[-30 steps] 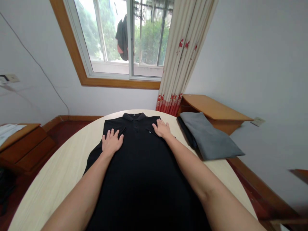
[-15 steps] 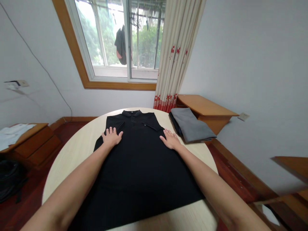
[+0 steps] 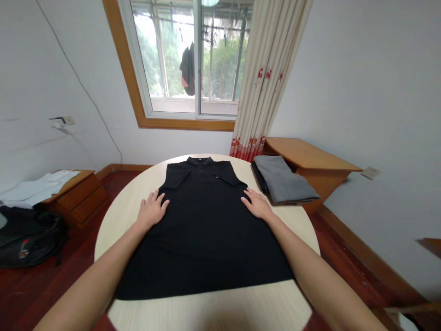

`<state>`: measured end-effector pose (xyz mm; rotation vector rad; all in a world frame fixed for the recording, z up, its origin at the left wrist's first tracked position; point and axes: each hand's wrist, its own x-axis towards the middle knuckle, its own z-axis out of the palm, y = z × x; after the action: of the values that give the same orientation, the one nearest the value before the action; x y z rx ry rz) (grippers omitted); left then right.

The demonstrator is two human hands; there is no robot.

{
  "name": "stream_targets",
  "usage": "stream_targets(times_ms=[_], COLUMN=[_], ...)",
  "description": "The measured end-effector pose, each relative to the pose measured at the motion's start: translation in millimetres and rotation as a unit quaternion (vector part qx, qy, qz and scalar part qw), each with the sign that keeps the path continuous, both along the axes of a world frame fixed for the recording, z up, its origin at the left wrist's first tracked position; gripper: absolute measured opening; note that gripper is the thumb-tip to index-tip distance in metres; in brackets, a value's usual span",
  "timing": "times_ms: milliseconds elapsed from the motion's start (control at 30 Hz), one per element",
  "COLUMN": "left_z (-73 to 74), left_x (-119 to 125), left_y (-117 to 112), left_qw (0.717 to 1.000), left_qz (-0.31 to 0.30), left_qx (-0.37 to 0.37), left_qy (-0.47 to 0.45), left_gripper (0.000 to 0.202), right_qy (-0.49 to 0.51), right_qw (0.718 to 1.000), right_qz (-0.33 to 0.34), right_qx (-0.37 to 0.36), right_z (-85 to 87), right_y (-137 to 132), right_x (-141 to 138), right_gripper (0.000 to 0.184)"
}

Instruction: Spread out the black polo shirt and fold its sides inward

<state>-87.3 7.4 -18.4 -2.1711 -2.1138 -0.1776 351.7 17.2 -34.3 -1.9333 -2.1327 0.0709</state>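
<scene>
Two grips, the bare left hand [image 3: 151,209] and the bare right hand [image 3: 257,204], are open with the fingers apart and clasp nothing; each rests over one side edge of the black short-sleeved polo shirt [image 3: 210,225]. This shirt lies flat on the pale round wooden bench [image 3: 119,220], its collar [image 3: 200,161] ahead of the grips, its bottom hem [image 3: 206,291] behind them. The step seems to be smoothing. For doing it well, both palms should press flat and equally, so that the side edges become straight and symmetrical. The short sleeves [image 3: 177,179], turned inward ahead of the grips, should not be dragged. The folded grey cloth [image 3: 284,181], just beyond the right hand, should also not be pushed.
</scene>
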Motion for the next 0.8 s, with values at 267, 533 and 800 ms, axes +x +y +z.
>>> stream_targets(times_ms=[267,533,800], left_z=[12.8,13.2,8.3], left_x=[30,38,63], left_y=[-34,-54,-82], left_qw=[0.991,0.972,0.936], left_qz=[-0.131,-0.211,-0.333], left_qx=[0.022,0.089,0.103], left_qy=[-0.029,-0.055,-0.045], left_gripper=[0.05,0.045,0.04], right_qy=[0.058,0.043,0.036], right_qw=[0.988,0.984,0.982], right_qz=[0.101,0.166,0.183], right_qx=[0.105,0.05,0.043], right_z=[14.8,8.0,10.3], right_y=[-37,-55,-61], right_x=[-24,-31,-25], right_gripper=[0.047,0.051,0.05])
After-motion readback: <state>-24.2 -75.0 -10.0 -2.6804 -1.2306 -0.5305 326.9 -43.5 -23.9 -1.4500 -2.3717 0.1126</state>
